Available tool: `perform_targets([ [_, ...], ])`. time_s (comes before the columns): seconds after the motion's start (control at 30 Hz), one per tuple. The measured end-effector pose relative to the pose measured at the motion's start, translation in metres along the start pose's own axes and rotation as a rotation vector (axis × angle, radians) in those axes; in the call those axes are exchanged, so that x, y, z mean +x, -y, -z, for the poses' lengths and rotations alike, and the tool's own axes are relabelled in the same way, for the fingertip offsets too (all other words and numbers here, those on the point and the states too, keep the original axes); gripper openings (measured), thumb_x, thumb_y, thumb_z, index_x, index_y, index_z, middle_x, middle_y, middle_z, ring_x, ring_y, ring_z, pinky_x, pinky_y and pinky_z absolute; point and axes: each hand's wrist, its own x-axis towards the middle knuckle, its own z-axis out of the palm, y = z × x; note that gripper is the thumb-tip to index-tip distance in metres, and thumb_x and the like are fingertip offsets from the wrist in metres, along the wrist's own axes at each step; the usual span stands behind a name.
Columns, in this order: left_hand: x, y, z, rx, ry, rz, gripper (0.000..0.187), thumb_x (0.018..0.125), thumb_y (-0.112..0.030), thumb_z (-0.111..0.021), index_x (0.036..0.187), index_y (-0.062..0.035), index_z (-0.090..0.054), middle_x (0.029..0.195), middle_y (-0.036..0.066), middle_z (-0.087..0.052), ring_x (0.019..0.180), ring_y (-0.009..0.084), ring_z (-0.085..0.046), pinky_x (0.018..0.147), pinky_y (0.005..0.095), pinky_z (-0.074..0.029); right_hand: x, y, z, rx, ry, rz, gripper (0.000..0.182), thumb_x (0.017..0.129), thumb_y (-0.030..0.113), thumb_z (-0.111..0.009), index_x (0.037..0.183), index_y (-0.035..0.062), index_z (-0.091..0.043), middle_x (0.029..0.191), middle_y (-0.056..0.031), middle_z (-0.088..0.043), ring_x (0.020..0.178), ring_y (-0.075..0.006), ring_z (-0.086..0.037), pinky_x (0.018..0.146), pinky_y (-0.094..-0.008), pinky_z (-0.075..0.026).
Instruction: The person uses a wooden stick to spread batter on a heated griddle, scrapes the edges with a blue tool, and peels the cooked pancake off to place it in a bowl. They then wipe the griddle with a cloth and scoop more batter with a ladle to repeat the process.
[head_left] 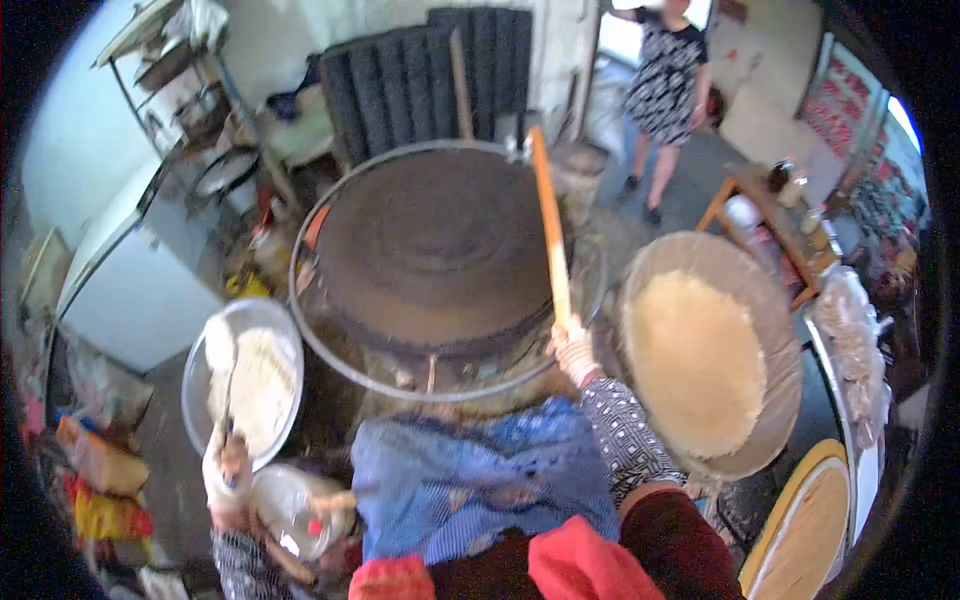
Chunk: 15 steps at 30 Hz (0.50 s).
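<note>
My left hand (228, 468) is closed round the handle of a ladle (220, 345), whose bowl is over a metal basin of pale batter (262, 385). My right hand (573, 350) grips the lower end of a long wooden stick (549, 220), which points away from me over the right edge of a large round dark griddle (430, 240). A metal ring surrounds the griddle. To the right, a round tray (785, 400) holds a thin, pale brown round sheet (698, 360).
A person (668, 90) stands at the back right near a wooden table (770, 225). A blue cloth (480, 480) lies before me. A clear container (300, 510) stands below the basin. A white cabinet (140, 290) is at left, and an oval board (805, 530) at lower right.
</note>
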Motion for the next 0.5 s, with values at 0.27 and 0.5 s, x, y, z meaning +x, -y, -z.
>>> perform_targets([
  [0.27, -0.039, 0.003, 0.043, 0.104, -0.343, -0.245, 0.020, 0.098, -0.025, -0.052, 0.092, -0.0054, -0.053, 0.065, -0.001, -0.044, 0.043, 0.0028, -0.037, 0.032, 0.0153, -0.034, -0.069, 0.067, -0.064, -0.139, 0.020, 0.120, 0.017, 0.094, 0.017, -0.056, 0.095, 0.0094, -0.042, 0.062, -0.0012, -0.048, 0.043, -0.0136, -0.050, 0.037, -0.0280, -0.043],
  [0.5, -0.045, 0.012, 0.013, 0.672, -0.386, -0.371, 0.012, 0.100, -0.020, -0.048, 0.090, -0.0140, -0.049, 0.066, -0.008, -0.040, 0.044, -0.0033, -0.032, 0.032, 0.0118, -0.025, -0.148, 0.008, -0.117, -0.094, 0.154, 0.116, 0.015, 0.093, 0.014, -0.058, 0.094, 0.0051, -0.046, 0.065, -0.0027, -0.054, 0.050, -0.0139, -0.056, 0.047, -0.0277, -0.048],
])
